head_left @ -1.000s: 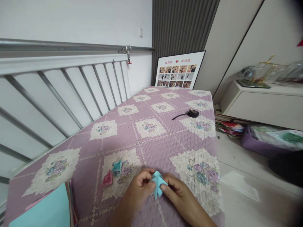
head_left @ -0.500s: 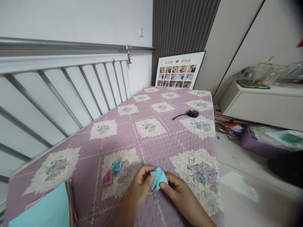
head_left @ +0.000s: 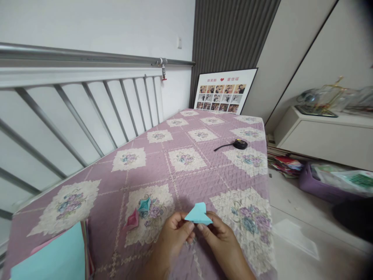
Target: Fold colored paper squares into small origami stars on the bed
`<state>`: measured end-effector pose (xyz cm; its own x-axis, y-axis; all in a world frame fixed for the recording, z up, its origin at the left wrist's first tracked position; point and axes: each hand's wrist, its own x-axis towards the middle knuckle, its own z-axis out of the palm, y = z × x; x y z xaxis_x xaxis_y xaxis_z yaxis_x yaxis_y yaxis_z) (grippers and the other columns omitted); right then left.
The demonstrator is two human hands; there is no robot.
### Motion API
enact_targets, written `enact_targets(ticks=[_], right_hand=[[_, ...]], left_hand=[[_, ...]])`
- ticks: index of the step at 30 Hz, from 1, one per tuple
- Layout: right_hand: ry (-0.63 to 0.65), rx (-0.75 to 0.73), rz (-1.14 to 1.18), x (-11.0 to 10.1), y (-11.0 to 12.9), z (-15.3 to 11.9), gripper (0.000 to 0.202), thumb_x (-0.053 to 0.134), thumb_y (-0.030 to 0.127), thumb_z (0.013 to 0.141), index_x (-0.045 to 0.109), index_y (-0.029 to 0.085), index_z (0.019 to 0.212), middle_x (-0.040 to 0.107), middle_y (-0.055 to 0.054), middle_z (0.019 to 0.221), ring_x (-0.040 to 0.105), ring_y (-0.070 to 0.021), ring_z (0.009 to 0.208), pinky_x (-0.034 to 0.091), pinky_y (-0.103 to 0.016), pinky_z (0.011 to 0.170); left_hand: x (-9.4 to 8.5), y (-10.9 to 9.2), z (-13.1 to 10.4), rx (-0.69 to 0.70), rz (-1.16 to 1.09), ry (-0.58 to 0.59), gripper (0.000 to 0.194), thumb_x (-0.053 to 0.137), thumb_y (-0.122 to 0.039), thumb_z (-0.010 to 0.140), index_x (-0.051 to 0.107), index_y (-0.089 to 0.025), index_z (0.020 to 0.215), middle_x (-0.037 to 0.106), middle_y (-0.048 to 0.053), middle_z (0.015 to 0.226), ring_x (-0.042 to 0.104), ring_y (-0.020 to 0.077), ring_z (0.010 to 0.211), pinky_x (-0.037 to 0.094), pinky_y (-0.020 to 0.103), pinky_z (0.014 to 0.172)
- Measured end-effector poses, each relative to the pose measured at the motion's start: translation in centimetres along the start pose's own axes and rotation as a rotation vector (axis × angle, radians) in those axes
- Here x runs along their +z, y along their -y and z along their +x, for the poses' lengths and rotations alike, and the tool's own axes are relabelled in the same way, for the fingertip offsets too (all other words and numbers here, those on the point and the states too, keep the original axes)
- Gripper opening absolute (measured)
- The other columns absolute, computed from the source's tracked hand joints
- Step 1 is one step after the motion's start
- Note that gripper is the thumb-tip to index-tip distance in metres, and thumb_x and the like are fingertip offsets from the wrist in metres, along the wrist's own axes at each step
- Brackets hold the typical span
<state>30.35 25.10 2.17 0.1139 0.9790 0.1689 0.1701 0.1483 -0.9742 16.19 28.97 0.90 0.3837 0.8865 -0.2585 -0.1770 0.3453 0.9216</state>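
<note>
Between my two hands is a folded piece of light blue paper (head_left: 198,213), roughly triangular with a flap standing up at its far side. My left hand (head_left: 175,233) pinches its left corner between thumb and fingers. On the other side, my right hand (head_left: 218,235) grips the right part, thumb in front and fingers behind. To the left on the bedspread lie a small folded blue paper piece (head_left: 144,204) and a folded pink paper piece (head_left: 132,219), close together. A stack of coloured paper with a light blue sheet (head_left: 55,254) on top sits at the lower left.
A black tape measure (head_left: 240,144) with its strap lies on the floral bedspread (head_left: 192,182). A white radiator (head_left: 87,112) runs along the left. A framed photo board (head_left: 224,91) stands behind. On the right are a white cabinet (head_left: 326,134) and a purple basket (head_left: 317,184).
The blue paper has been turned in my hands and now shows a wide, flat triangular shape. My fingers have shifted along its edges. The camera view has tilted slightly.
</note>
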Motion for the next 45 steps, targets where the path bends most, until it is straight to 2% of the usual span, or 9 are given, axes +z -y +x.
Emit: enact_targets(ticks=[4,8,12,15,21,27,33,42,45], right_hand=[[0.033,-0.001,-0.020,0.2,0.2,0.0,0.016,0.058,0.033,0.084,0.064,0.021,0.076,0.061,0.000,0.077,0.059,-0.0161,0.076,0.045,-0.025,0.074],[0.042,0.038,-0.012,0.4,0.2,-0.1,0.013,0.061,0.034,0.083,0.066,0.022,0.084,0.064,-0.001,0.083,0.060,-0.0181,0.081,0.047,-0.027,0.077],[0.086,0.103,0.050,0.7,0.4,-0.3,0.025,0.063,0.037,0.082,0.067,0.024,0.103,0.068,-0.005,0.100,0.061,-0.0235,0.097,0.046,-0.035,0.090],[0.113,0.138,0.089,0.7,1.1,-0.3,0.030,0.063,0.039,0.081,0.068,0.023,0.106,0.068,-0.007,0.106,0.060,-0.0265,0.103,0.043,-0.042,0.096],[0.120,0.212,0.179,0.7,1.8,-0.5,0.035,0.063,0.045,0.080,0.067,0.024,0.108,0.068,-0.007,0.107,0.061,-0.0258,0.099,0.039,-0.044,0.099],[0.090,0.292,0.216,1.0,0.9,-0.8,0.037,0.061,0.050,0.080,0.068,0.022,0.104,0.070,-0.006,0.098,0.062,-0.0244,0.091,0.045,-0.041,0.090],[0.075,0.226,0.092,1.0,0.3,-0.3,0.035,0.056,0.050,0.083,0.069,0.021,0.098,0.070,-0.006,0.096,0.060,-0.0263,0.100,0.043,-0.040,0.094],[-0.032,0.073,-0.088,1.3,-0.4,-0.4,0.024,0.056,0.043,0.084,0.067,0.022,0.086,0.068,-0.005,0.096,0.061,-0.0226,0.091,0.046,-0.032,0.085],[-0.069,0.020,-0.133,1.3,-0.1,-0.3,0.020,0.055,0.038,0.085,0.066,0.022,0.081,0.066,-0.004,0.087,0.060,-0.0203,0.084,0.046,-0.028,0.079]], left_hand=[[-0.1,0.1,-0.1,0.015,-0.004,-0.005,0.047,0.075,-0.050,0.062,0.060,-0.014,0.088,0.057,-0.002,0.061,0.051,0.0106,0.054,0.039,0.023,0.054],[0.0,-0.1,-0.2,0.082,0.017,-0.012,0.036,0.074,-0.041,0.068,0.063,-0.015,0.089,0.061,0.000,0.068,0.055,0.0127,0.063,0.042,0.024,0.060],[0.3,-0.6,-0.4,0.113,0.090,-0.062,0.027,0.071,-0.034,0.071,0.065,-0.016,0.089,0.067,0.003,0.082,0.060,0.0164,0.075,0.044,0.026,0.069],[0.3,-0.9,-0.5,0.122,0.127,-0.078,0.024,0.068,-0.030,0.072,0.065,-0.016,0.091,0.068,0.004,0.086,0.061,0.0178,0.079,0.045,0.027,0.071],[0.3,-0.8,-0.3,0.145,0.185,-0.076,0.017,0.065,-0.027,0.075,0.065,-0.016,0.089,0.069,0.004,0.086,0.062,0.0187,0.082,0.046,0.028,0.076],[0.6,-1.1,-0.7,0.174,0.267,-0.117,0.013,0.061,-0.023,0.077,0.066,-0.016,0.087,0.069,0.004,0.083,0.061,0.0176,0.078,0.045,0.027,0.074],[0.5,-1.2,-0.7,0.153,0.262,-0.098,0.013,0.061,-0.024,0.076,0.066,-0.017,0.085,0.068,0.002,0.081,0.060,0.0172,0.077,0.044,0.026,0.072],[0.0,-0.2,0.0,0.044,0.155,-0.056,0.017,0.063,-0.032,0.073,0.062,-0.016,0.078,0.060,0.000,0.066,0.053,0.0132,0.062,0.037,0.023,0.057],[-0.1,0.1,0.1,-0.002,0.141,-0.032,0.024,0.065,-0.038,0.071,0.059,-0.015,0.075,0.056,-0.002,0.061,0.051,0.0124,0.058,0.035,0.023,0.053]])
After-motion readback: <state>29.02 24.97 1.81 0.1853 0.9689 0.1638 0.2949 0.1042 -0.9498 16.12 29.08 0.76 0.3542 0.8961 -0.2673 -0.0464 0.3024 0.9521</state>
